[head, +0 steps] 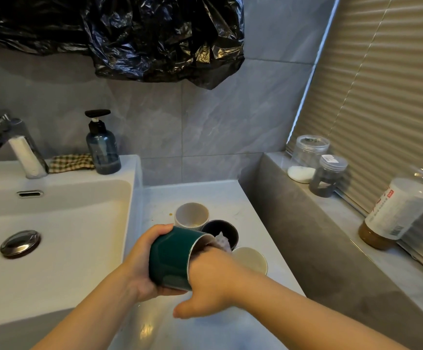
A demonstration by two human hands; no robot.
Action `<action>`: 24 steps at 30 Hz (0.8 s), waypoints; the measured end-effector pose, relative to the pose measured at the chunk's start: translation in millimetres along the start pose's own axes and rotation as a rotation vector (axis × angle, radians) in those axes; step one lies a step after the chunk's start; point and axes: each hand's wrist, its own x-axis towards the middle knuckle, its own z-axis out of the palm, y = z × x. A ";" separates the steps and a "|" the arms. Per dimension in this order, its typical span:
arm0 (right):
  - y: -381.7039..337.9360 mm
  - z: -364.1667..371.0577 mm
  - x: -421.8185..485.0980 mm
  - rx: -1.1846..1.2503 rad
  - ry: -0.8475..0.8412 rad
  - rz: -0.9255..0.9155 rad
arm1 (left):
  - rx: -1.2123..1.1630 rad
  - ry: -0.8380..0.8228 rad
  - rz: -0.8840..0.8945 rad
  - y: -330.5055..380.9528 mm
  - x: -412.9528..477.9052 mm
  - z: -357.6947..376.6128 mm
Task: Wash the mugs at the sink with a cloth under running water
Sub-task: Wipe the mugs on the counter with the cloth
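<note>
— What's the person got hold of?

— A green mug (170,261), tipped on its side over the counter (230,198), mouth facing right. The left hand (142,263) is wrapped round its body and base, gripping it.

— And the other hand?

— The right hand (210,281) has its fingers pushed into the mug's mouth, thumb left outside, pointing down and left. A pale cloth (223,242) bunches out at the rim above the knuckles. The fingers are hidden inside, so I can't tell how they're curled, though they seem to be pressing the cloth in.

— Is it over the sink?

— No. The sink (54,236) is to the left, and the mug is held just right of its edge, above the counter. The tap (16,147) stands at the back left of the sink; I see no water under it.

— Other mugs?

— Three on the counter behind the hands, close together. A white mug (192,214) farthest back, a black mug (227,229) just right of it, and a cream mug (252,257) nearest, partly behind the right wrist. All upright, mouths up.

— Anything else about?

— A blue soap bottle (103,147) on the sink's back corner, a checked rag (71,162) lying between it and the tap. Two clear jars (309,157) and a bottle (397,210) sit on the ledge by the blind. A black bag (155,39) hangs on the wall above.
</note>
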 end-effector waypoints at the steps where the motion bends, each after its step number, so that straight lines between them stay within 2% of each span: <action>1: -2.1 1.5 0.2 0.318 -0.021 0.009 | -0.035 -0.021 0.019 -1.2 0.0 0.4; 4: -5.1 4.9 -0.2 1.455 0.012 0.072 | -0.047 -0.058 0.121 -2.3 1.2 0.3; 5: -4.0 4.0 -1.6 1.754 0.046 0.027 | -0.012 -0.056 0.154 -1.2 1.3 0.7; 6: -3.5 4.8 -1.1 1.923 0.089 -0.033 | 0.019 -0.054 0.183 0.3 1.0 1.2; 7: -5.0 4.3 -1.5 1.984 0.125 -0.065 | 0.040 -0.056 0.206 1.9 1.3 1.5; 9: -7.0 10.8 -2.6 1.795 0.189 0.075 | 0.065 -0.064 0.228 4.7 1.0 1.9; 10: -7.7 13.5 -3.9 1.564 0.227 0.188 | 0.068 -0.065 0.234 6.4 0.3 1.9; 13: -7.1 22.6 -7.1 0.696 0.302 0.169 | 0.031 -0.036 0.263 7.3 1.2 2.0; 14: -6.5 23.5 -8.2 0.619 0.368 0.191 | 0.024 -0.020 0.282 6.3 1.6 3.1; 15: -8.0 21.8 -9.7 0.696 0.441 0.204 | 0.022 -0.006 0.305 5.0 1.2 5.1; 17: -6.9 16.3 -7.5 1.296 0.479 0.313 | 0.038 0.019 0.379 3.1 0.5 8.6; 18: -2.8 12.5 -5.8 1.644 0.418 0.327 | 0.050 0.029 0.421 2.6 -0.1 9.5; 19: 5.1 12.9 -3.8 1.919 0.407 0.323 | 0.052 0.033 0.461 2.6 -0.4 9.3; 20: 13.0 12.1 -4.1 2.097 0.410 0.303 | 0.050 0.033 0.500 3.4 -1.1 8.3; 22: 20.0 8.1 -9.7 2.250 0.405 0.192 | 0.049 0.043 0.555 6.0 -1.6 6.1; 24: 18.2 2.0 -15.7 2.247 0.362 0.092 | 0.028 0.059 0.569 7.4 0.6 4.3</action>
